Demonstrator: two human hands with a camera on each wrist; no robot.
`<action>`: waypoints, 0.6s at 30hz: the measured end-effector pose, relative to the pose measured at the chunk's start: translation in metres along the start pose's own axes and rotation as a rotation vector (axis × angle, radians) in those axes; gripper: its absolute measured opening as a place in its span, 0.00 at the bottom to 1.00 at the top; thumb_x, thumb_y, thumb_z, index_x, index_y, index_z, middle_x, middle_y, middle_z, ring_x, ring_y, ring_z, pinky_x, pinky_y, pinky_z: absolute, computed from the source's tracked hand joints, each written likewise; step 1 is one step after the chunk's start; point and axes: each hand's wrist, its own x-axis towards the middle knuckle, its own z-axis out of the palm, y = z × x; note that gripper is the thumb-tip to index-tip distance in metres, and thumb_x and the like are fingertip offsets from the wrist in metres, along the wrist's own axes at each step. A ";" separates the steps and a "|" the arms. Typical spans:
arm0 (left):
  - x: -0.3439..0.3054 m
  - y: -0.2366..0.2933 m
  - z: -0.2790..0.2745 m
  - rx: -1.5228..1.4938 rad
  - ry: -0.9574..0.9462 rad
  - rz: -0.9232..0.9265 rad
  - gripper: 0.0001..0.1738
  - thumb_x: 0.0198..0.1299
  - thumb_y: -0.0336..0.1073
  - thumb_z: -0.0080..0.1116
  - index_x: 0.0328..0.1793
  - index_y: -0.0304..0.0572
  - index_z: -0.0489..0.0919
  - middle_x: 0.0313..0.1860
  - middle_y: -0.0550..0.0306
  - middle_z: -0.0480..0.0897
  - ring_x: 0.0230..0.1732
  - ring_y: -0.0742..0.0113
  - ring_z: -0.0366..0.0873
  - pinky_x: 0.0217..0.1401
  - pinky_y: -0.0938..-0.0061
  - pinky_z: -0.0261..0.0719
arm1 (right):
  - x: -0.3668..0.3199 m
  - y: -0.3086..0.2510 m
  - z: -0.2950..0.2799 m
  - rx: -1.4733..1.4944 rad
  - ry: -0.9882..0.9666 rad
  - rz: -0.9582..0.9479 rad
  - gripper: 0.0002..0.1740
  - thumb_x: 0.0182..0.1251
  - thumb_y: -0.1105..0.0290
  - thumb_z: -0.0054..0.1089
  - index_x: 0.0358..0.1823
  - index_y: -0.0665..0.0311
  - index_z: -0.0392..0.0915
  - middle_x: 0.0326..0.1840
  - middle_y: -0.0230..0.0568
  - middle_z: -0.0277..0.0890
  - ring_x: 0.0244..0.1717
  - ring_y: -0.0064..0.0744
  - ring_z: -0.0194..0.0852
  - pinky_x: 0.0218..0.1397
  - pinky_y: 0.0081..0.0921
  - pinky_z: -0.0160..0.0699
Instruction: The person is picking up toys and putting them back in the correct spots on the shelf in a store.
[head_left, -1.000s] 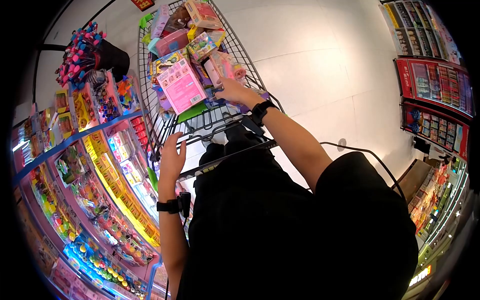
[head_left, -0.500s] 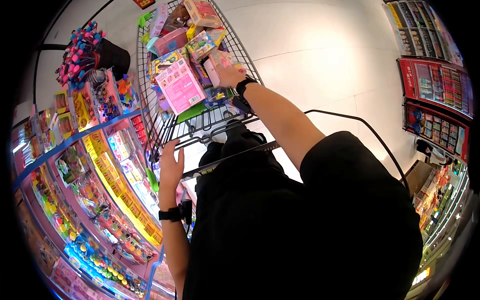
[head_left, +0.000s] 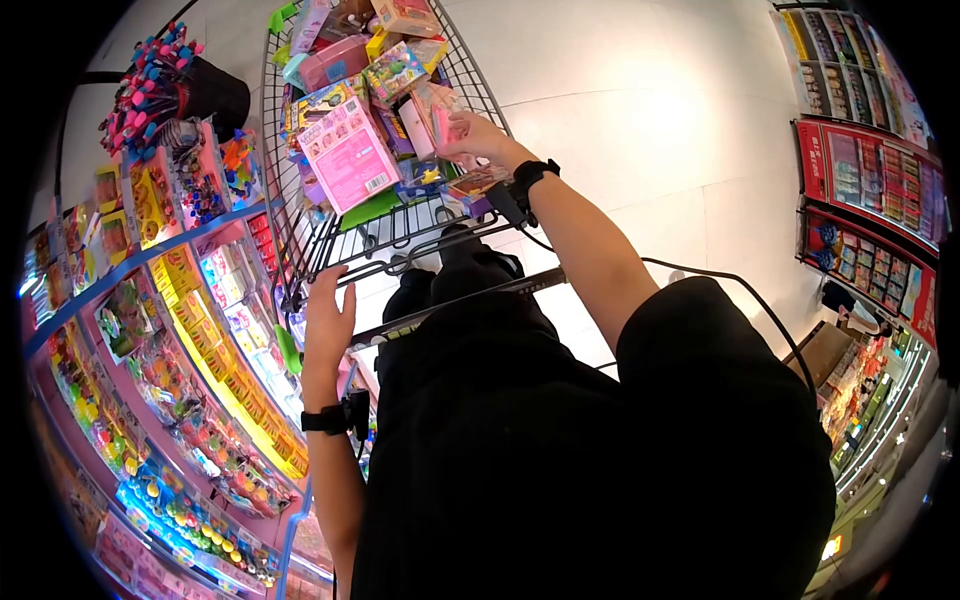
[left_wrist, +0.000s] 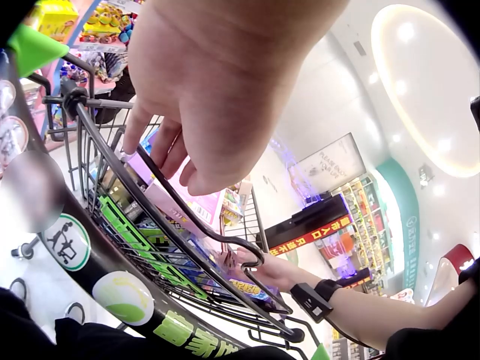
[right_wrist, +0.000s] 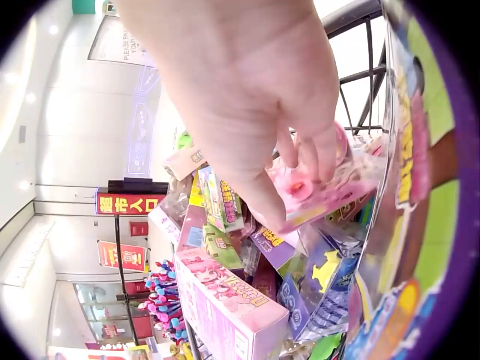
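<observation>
The right hand (head_left: 480,140) pinches a pink toy package with a clear front (right_wrist: 341,187) at the right side of the loaded cart. In the right wrist view, that hand (right_wrist: 240,90) has its thumb at the package's near edge and its fingers over the front. By the cart's rear wire rim, the left hand (head_left: 328,325) has loosely extended fingers; in the left wrist view this hand (left_wrist: 210,97) touches the rim wire with bent fingertips. A large pink box (head_left: 350,155) lies left of the package, back side up.
Toy boxes fill the cart; its handle (left_wrist: 97,281) crosses before the person's body. Shelves of packaged goods (head_left: 200,330) run close along the left, with a black bin of pink and blue sticks (head_left: 215,97) beyond. Red display racks (head_left: 815,165) stand at the right, across pale floor.
The right hand has shifted from the package's lower edge onto it and now pinches it, with the package slightly tilted. The cart and left hand appear slightly further left in the head view.
</observation>
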 end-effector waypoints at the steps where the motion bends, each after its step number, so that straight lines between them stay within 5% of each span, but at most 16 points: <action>1: 0.000 -0.004 0.001 -0.009 -0.002 -0.002 0.16 0.67 0.32 0.56 0.59 0.34 0.76 0.57 0.41 0.79 0.60 0.42 0.76 0.66 0.58 0.71 | -0.003 -0.004 0.002 0.117 0.014 -0.013 0.50 0.45 0.68 0.83 0.70 0.73 0.66 0.64 0.53 0.76 0.63 0.38 0.76 0.67 0.31 0.74; 5: 0.001 -0.007 0.002 0.002 -0.005 0.007 0.17 0.67 0.33 0.57 0.60 0.34 0.76 0.57 0.40 0.79 0.61 0.42 0.75 0.66 0.58 0.71 | 0.007 0.005 0.024 0.297 -0.173 -0.198 0.43 0.51 0.69 0.76 0.70 0.71 0.68 0.66 0.50 0.75 0.64 0.38 0.75 0.68 0.30 0.72; 8: 0.002 -0.006 0.001 0.028 -0.026 0.005 0.18 0.68 0.33 0.56 0.61 0.34 0.76 0.57 0.40 0.79 0.60 0.42 0.76 0.66 0.59 0.70 | -0.035 -0.054 0.032 -0.244 -0.354 -0.153 0.44 0.58 0.63 0.72 0.75 0.64 0.63 0.68 0.54 0.72 0.71 0.45 0.69 0.71 0.30 0.68; 11: 0.004 -0.002 -0.001 0.023 -0.058 -0.025 0.18 0.68 0.33 0.56 0.61 0.35 0.76 0.57 0.40 0.79 0.60 0.43 0.76 0.66 0.59 0.70 | -0.035 -0.050 0.039 -0.436 -0.421 0.004 0.40 0.58 0.59 0.70 0.72 0.62 0.68 0.64 0.53 0.76 0.66 0.46 0.74 0.68 0.30 0.71; 14: 0.003 0.000 -0.003 0.015 -0.046 -0.001 0.18 0.68 0.32 0.56 0.61 0.34 0.76 0.57 0.40 0.79 0.60 0.42 0.76 0.66 0.59 0.71 | -0.013 -0.003 0.044 -0.337 -0.204 -0.132 0.37 0.57 0.59 0.70 0.67 0.65 0.72 0.59 0.55 0.79 0.61 0.46 0.78 0.64 0.33 0.75; 18: 0.003 0.003 -0.003 0.007 -0.064 -0.017 0.17 0.67 0.32 0.56 0.61 0.34 0.76 0.57 0.40 0.79 0.60 0.42 0.75 0.66 0.59 0.71 | -0.031 -0.025 0.016 -0.442 -0.016 -0.118 0.32 0.57 0.61 0.69 0.62 0.70 0.74 0.55 0.59 0.80 0.56 0.52 0.81 0.60 0.39 0.78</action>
